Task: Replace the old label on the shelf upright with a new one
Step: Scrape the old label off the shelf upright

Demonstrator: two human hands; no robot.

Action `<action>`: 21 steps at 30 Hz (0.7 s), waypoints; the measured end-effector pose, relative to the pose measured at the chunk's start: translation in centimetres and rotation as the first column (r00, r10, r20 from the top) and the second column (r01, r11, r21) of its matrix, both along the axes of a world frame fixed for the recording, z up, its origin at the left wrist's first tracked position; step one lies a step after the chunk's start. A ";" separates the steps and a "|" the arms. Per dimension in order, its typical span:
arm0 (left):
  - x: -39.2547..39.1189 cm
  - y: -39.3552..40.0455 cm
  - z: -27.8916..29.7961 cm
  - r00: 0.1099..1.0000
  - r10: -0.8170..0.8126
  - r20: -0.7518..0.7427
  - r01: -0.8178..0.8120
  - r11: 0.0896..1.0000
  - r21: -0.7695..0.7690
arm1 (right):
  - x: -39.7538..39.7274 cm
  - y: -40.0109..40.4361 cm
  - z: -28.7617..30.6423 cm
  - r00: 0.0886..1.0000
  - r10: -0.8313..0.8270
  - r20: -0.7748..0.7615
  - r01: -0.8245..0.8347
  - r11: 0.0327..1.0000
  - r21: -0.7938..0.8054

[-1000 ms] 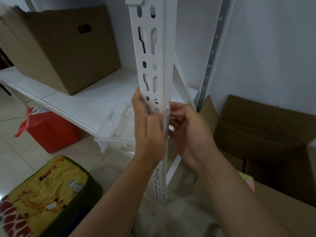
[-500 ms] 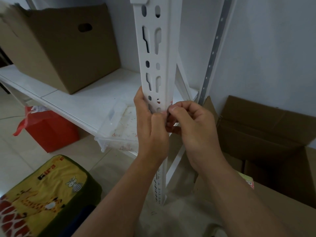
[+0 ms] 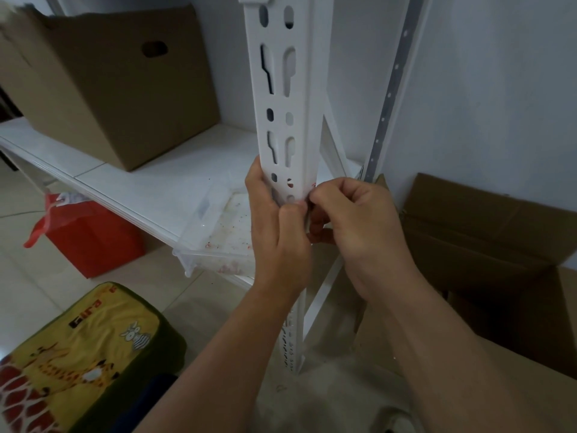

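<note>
A white slotted shelf upright (image 3: 281,98) runs down the middle of the view. My left hand (image 3: 278,232) is wrapped round it at shelf height, thumb against its front face. My right hand (image 3: 352,223) sits just to the right, fingers curled, its fingertips pinching at the upright's right edge. A small label with red print (image 3: 313,186) shows there only as a sliver above my fingers; the rest of it is hidden by both hands.
A white shelf board (image 3: 156,182) carries a closed cardboard box (image 3: 115,89) and a clear plastic tray (image 3: 224,226). An open cardboard box (image 3: 487,251) stands at right, a red bag (image 3: 90,235) under the shelf, a yellow patterned cushion (image 3: 84,354) at bottom left.
My right hand has curled its fingers and moved up to the upright's right edge, closing against my left thumb. The left hand stays wrapped round the upright.
</note>
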State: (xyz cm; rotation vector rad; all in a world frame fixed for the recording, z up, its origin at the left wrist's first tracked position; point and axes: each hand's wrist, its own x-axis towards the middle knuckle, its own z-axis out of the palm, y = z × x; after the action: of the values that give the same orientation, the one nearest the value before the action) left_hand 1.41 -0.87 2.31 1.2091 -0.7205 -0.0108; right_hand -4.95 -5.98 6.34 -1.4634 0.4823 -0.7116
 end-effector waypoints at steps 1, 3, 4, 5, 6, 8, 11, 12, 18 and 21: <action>0.0 0.0 0.0 1.000 0.001 0.001 -0.001 1.000 0.000 | 0.0 0.0 0.0 1.000 0.001 0.000 -0.001 1.000 -0.006; 0.1 -0.1 -0.1 1.000 -0.005 -0.009 0.005 1.000 -0.006 | 0.1 -0.2 0.0 1.000 -0.001 0.005 0.001 1.000 -0.027; 0.2 -0.1 -0.2 1.000 -0.006 -0.010 0.006 1.000 -0.006 | 0.1 -0.2 -0.1 1.000 0.000 0.012 0.001 0.999 -0.042; 0.1 0.0 -0.2 1.000 -0.008 -0.006 0.008 1.000 -0.006 | 0.1 -0.1 -0.3 1.000 0.006 0.016 -0.005 0.998 -0.060; 0.0 0.1 -0.1 1.000 -0.016 0.001 0.016 1.000 -0.008 | -0.1 0.1 -0.5 1.000 0.022 0.016 -0.020 0.996 -0.083; 0.0 0.4 0.0 0.999 -0.041 0.004 0.042 0.999 -0.013 | -0.5 0.4 -1.0 0.998 0.059 0.018 -0.057 0.992 -0.113; 0.2 0.6 0.1 1.000 -0.021 0.014 0.021 1.000 0.021 | -1.2 -0.2 -1.6 0.998 0.028 0.051 -0.024 0.997 -0.079; 0.1 0.6 -0.1 0.999 0.011 0.038 -0.012 0.999 0.042 | -1.4 -0.7 -1.7 0.997 0.013 0.071 -0.010 0.999 -0.047; -1.7 0.7 -0.8 0.843 0.396 0.366 -0.435 0.900 0.027 | -1.9 -1.4 -2.3 0.987 0.095 0.130 -0.107 0.990 0.092; -1.9 0.8 -1.3 0.748 0.418 0.516 -0.468 0.883 -0.037 | -2.3 -1.4 -2.3 0.969 0.174 0.175 -0.196 0.973 0.120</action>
State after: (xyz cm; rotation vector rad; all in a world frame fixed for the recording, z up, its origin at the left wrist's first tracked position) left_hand -0.48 -0.07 1.05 1.4720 -0.8778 0.7131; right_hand -7.24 -7.38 4.01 -1.2907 0.2578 -0.6306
